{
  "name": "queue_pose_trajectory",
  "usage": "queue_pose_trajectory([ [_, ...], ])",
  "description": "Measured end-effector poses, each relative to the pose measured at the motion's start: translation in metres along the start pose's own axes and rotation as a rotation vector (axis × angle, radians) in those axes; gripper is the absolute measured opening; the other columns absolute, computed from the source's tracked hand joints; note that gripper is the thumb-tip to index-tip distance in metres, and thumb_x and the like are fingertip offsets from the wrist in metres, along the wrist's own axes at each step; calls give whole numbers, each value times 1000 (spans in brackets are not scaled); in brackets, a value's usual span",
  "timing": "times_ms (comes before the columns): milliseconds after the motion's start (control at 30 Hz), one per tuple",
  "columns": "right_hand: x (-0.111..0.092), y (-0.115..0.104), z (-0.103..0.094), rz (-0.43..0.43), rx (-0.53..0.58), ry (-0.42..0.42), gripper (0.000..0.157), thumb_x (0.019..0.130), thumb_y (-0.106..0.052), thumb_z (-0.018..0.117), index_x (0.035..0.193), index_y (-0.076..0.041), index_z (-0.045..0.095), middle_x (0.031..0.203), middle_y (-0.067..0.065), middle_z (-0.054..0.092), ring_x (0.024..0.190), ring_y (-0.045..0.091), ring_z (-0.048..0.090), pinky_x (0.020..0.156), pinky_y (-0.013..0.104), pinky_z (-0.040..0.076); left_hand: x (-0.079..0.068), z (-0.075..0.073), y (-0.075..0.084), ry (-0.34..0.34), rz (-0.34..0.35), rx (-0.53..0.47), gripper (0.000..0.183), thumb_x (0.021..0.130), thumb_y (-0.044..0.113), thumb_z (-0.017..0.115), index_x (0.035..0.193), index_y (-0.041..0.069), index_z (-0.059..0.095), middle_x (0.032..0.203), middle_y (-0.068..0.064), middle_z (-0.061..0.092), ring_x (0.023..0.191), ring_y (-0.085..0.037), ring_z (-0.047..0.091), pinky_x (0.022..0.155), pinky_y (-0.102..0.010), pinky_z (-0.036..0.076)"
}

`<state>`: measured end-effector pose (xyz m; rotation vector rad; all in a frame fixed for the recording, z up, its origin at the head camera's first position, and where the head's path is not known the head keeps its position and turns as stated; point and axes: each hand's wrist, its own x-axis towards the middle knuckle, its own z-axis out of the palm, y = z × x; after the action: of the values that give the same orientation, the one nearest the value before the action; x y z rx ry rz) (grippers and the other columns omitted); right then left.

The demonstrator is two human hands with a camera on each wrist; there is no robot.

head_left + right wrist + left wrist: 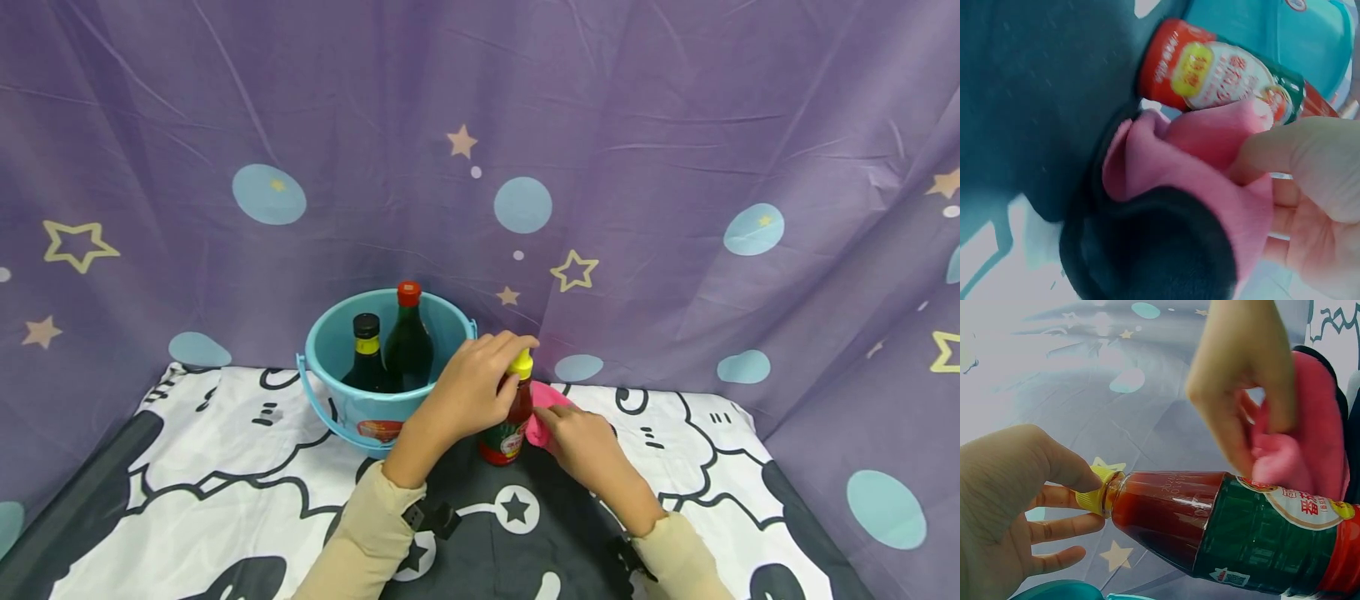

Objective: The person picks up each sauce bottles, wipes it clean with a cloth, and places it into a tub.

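Observation:
A ketchup bottle (504, 429) with a yellow cap stands upright on the patterned cloth, just right of the blue bucket (442, 408). My left hand (476, 379) holds the bottle by its cap (1092, 492), thumb on one side and fingers on the other. On the bottle's right side my right hand (588, 446) pinches a folded pink cloth (1191, 150), which lies close against the label. A dark edge (1200, 206) runs along the cloth in the right wrist view. Part of the bottle's upper body is hidden behind my left hand in the head view.
Inside the bucket stand two dark bottles, one with a black cap (366, 325) and one with a red cap (408, 293). The bucket's handle (311, 400) hangs down at its left. A purple curtain (645, 125) rises behind the black-and-white tablecloth (247, 517).

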<state>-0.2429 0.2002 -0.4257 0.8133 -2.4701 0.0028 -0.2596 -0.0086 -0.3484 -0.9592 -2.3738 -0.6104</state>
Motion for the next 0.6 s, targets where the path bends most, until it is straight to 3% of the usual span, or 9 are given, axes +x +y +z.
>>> queue_pose_trajectory([
  [200,1,10,-12,79,44,150,34,77,3,77,110,-2,73,102,11,73,88,26,73,62,39,59,0,0,1,3,-3,5,44,90,11,71,133,13,61,118,-3,68,102,-23,64,97,-46,53],
  [400,6,8,-19,192,187,506,37,81,10,70,117,3,70,115,18,71,94,34,73,70,45,60,-1,0,1,11,-1,1,45,90,11,72,134,13,61,118,-3,68,102,-22,64,95,-44,54],
  [500,9,1,-19,197,305,641,40,81,15,67,119,4,69,121,21,68,105,36,70,91,29,58,-1,1,0,18,3,5,46,90,12,72,134,12,62,119,-3,69,102,-23,65,95,-44,54],
  [600,11,-4,-16,128,398,674,41,82,15,63,122,4,68,123,22,68,108,36,68,107,14,43,-1,1,0,25,10,10,46,89,12,72,134,11,62,119,-4,69,104,-23,65,96,-45,54],
])
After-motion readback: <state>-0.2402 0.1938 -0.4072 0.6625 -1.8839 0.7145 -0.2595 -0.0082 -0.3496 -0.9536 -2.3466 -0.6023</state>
